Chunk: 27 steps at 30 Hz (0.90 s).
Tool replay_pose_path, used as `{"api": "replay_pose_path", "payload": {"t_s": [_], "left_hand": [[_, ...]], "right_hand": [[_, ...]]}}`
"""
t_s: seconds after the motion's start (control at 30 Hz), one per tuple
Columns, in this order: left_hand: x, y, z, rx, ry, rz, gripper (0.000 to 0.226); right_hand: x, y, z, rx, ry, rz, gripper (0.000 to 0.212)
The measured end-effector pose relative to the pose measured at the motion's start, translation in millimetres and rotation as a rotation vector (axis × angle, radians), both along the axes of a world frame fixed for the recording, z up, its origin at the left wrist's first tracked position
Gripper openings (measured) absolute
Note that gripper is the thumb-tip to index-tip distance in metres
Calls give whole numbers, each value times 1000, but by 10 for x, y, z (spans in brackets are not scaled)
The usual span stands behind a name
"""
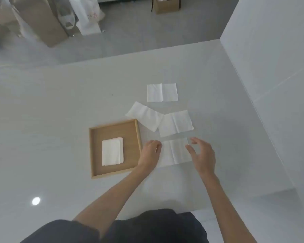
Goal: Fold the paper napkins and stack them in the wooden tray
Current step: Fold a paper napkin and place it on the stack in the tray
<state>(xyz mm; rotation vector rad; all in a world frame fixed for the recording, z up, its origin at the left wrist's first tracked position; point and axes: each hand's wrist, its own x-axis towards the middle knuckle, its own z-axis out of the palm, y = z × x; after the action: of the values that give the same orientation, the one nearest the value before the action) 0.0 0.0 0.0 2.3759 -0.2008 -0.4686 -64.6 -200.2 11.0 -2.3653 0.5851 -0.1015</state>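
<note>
Left hand and right hand flanking nearest unfolded napkin

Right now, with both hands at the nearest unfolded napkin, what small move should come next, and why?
Probably fold it in half along its centre crease. The nearest napkin lies flat and open beside the wooden tray; the left hand rests at its left edge, and the right hand hovers open at its right edge. Bringing one edge over would likely match the folded stack in the tray.

White table beside white wall; cardboard boxes on grey floor.
</note>
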Motion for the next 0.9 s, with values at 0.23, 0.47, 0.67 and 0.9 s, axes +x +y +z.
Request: {"api": "replay_pose_path", "payload": {"t_s": [0.23, 0.47, 0.67, 0.9], "left_hand": [[58, -156, -320, 156, 77, -30, 18], [58, -251, -524, 300, 82, -7, 22], [117, -326, -578, 327, 137, 20, 20], [138, -329, -526, 449, 118, -63, 21]], "right_hand": [[-52, -1, -402, 66, 186, -251, 15], [-32, 111, -631, -30, 372, -346, 21], [59, 208, -622, -75, 453, -384, 18], [63, 240, -637, -114, 441, -308, 16]]}}
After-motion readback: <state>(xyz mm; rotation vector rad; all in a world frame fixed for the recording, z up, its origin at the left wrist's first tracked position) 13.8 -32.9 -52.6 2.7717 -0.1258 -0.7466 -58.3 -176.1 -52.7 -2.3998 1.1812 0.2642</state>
